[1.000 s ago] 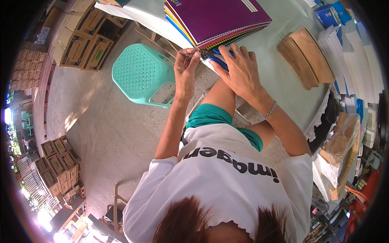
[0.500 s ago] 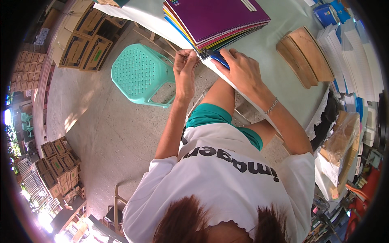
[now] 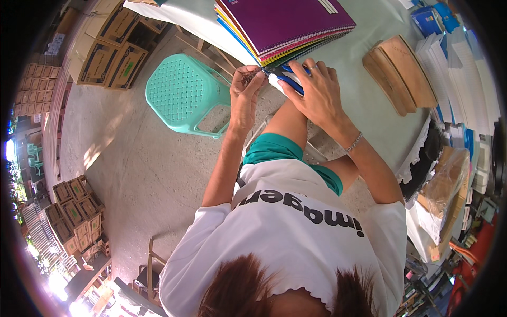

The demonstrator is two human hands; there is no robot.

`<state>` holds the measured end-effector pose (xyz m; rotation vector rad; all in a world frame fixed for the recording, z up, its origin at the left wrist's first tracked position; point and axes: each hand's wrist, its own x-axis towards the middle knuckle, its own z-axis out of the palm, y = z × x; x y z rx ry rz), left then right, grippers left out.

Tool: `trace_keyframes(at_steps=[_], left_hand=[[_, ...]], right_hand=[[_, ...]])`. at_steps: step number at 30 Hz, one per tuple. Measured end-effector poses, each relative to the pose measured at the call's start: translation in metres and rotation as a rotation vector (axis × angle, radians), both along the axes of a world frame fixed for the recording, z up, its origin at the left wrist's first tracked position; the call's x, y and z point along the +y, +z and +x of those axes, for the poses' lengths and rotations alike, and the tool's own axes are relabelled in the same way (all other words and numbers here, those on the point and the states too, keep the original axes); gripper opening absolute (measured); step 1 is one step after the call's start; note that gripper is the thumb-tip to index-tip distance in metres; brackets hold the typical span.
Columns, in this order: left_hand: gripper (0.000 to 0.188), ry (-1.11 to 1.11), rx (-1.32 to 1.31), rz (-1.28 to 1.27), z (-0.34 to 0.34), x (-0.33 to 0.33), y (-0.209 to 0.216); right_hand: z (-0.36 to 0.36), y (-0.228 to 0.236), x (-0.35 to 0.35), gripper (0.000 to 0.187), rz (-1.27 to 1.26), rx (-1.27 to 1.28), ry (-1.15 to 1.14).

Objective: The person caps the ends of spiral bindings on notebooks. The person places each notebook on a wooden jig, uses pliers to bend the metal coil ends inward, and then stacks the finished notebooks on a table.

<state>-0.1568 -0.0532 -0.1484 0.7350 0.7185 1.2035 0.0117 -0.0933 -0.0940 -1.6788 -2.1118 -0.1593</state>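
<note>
I see the right hand [image 3: 317, 92] pressed flat, fingers spread, on a blue notebook [image 3: 288, 79] at the table [image 3: 369, 100] edge, pinning it. The left hand [image 3: 247, 90] pinches its spiral end (coil tip between thumb and forefinger), just below the purple-topped notebook stack [image 3: 285, 24].

- bare concrete floor [image 3: 142, 158], sunlit in patches
- mint plastic chair [image 3: 182, 92] beside a pale table [image 3: 369, 100]; cardboard boxes [image 3: 113, 47] stacked along the left
- bright daylight at the far left edge
</note>
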Motion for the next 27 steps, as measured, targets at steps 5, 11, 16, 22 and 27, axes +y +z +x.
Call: trace_keyframes(at_steps=[5,11,16,22,27], left_hand=[[0.022,0.012,0.008,0.003,0.000,0.000,-0.001],[0.015,0.034,-0.011,-0.022,0.002,0.000,0.000],[0.016,0.064,-0.013,-0.034,0.002,-0.001,-0.001],[0.016,0.051,-0.053,-0.032,0.002,-0.002,-0.002],[0.015,0.015,-0.127,-0.093,-0.001,-0.006,0.001]], right_hand=[[-0.002,-0.004,0.002,0.040,-0.007,-0.008,0.001],[0.001,-0.009,0.007,0.036,0.066,-0.010,0.059],[0.000,-0.009,0.008,0.032,-0.052,0.033,0.050],[0.008,-0.006,0.001,0.032,-0.117,0.066,0.010],[0.012,-0.003,-0.007,0.034,0.038,0.005,0.006]])
